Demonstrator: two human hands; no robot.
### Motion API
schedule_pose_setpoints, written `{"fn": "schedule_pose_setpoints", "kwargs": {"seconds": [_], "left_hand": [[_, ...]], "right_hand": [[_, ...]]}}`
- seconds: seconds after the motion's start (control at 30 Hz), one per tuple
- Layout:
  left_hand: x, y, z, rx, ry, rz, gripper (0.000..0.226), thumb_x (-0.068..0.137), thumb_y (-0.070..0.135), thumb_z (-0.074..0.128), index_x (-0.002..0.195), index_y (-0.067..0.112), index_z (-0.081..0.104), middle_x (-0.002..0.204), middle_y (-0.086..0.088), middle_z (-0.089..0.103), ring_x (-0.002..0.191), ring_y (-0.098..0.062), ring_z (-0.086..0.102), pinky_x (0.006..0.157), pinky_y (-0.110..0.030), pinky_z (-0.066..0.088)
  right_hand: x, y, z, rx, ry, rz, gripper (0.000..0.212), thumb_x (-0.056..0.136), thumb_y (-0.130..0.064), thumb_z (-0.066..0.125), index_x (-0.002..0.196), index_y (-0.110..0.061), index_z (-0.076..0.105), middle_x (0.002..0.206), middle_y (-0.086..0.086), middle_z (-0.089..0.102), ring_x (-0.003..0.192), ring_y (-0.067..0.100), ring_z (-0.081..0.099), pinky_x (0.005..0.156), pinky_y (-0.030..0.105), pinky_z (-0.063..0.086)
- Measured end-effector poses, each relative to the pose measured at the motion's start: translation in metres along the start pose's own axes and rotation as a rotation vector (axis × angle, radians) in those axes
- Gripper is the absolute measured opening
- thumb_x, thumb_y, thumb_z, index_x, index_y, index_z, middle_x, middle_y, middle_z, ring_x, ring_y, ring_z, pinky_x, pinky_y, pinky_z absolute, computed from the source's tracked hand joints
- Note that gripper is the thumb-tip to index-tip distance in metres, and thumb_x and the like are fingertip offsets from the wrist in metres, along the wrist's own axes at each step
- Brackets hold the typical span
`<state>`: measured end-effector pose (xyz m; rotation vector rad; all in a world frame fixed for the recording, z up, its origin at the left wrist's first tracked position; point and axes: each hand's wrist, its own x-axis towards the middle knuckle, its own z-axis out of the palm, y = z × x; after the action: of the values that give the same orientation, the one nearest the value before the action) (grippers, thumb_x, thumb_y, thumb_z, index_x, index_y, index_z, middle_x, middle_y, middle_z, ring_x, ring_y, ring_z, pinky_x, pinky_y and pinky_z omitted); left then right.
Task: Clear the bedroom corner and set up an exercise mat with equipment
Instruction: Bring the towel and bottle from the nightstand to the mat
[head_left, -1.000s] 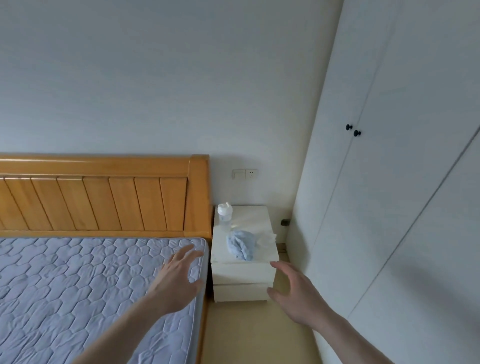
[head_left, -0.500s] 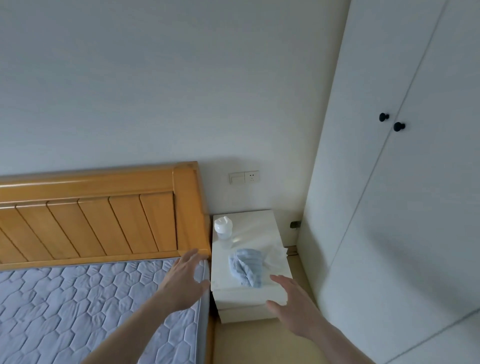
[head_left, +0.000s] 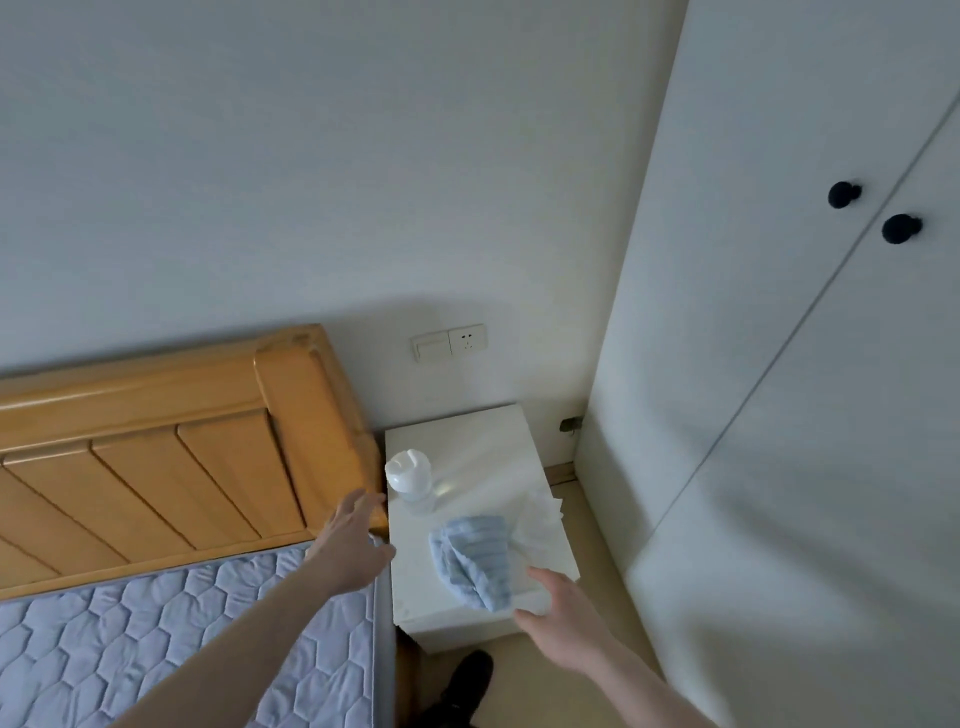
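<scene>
over the corner of the bed, the left hand (head_left: 349, 545) reaches toward 1 o'clock with fingers spread loosely and holding nothing, its tips near the wooden headboard (head_left: 171, 441) post and short of the white-capped bottle (head_left: 409, 475). the right hand (head_left: 563, 618) stretches toward 11 o'clock, fingers apart and empty, at the near edge of the white nightstand (head_left: 467, 441), just beside the crumpled blue towel (head_left: 475, 558). since half a second ago both hands have come closer to the nightstand, and the view has drawn in on it. the towel is soft and ribbed, lying in a heap; at its 2 o'clock sits a thin white crumpled tissue (head_left: 540, 512). the nightstand top is glossy and square-edged. the mattress (head_left: 156, 639) is quilted in a hexagon pattern.
</scene>
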<state>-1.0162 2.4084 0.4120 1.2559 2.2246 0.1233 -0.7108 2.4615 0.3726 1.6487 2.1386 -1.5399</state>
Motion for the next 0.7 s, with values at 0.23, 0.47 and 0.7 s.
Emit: {"fn": "schedule_pose_setpoints", "kwargs": {"seconds": [0.23, 0.47, 0.7], "left_hand": [[0.155, 0.010, -0.012, 0.082, -0.071, 0.049, 0.090, 0.081, 0.030, 0.070, 0.155, 0.031, 0.021, 0.161, 0.000, 0.007, 0.142, -0.033, 0.030, 0.107, -0.040, 0.043], [0.267, -0.022, 0.026, 0.314, -0.217, 0.107, 0.114, 0.078, 0.040, 0.074, 0.159, 0.037, -0.006, 0.165, -0.001, -0.016, 0.146, -0.038, 0.021, 0.109, -0.046, 0.043], [0.302, -0.056, 0.074, 0.229, -0.173, 0.213, 0.098, 0.078, 0.045, 0.080, 0.146, 0.043, 0.009, 0.155, 0.003, 0.015, 0.129, -0.030, 0.046, 0.102, -0.042, 0.048]], "right_hand": [[0.092, -0.018, 0.012, 0.010, -0.015, 0.206, 0.068, 0.091, -0.045, 0.060, 0.154, -0.030, 0.037, 0.156, -0.006, 0.039, 0.127, 0.013, 0.055, 0.101, 0.027, 0.046], [0.191, -0.026, 0.052, -0.028, -0.087, 0.282, 0.075, 0.094, -0.046, 0.061, 0.158, -0.026, 0.029, 0.159, -0.003, 0.031, 0.141, 0.018, 0.042, 0.113, 0.031, 0.040], [0.266, -0.022, 0.104, -0.144, -0.130, 0.360, 0.109, 0.085, -0.063, 0.065, 0.162, -0.029, -0.003, 0.170, 0.005, -0.001, 0.154, 0.032, 0.019, 0.120, 0.041, 0.031]]}}
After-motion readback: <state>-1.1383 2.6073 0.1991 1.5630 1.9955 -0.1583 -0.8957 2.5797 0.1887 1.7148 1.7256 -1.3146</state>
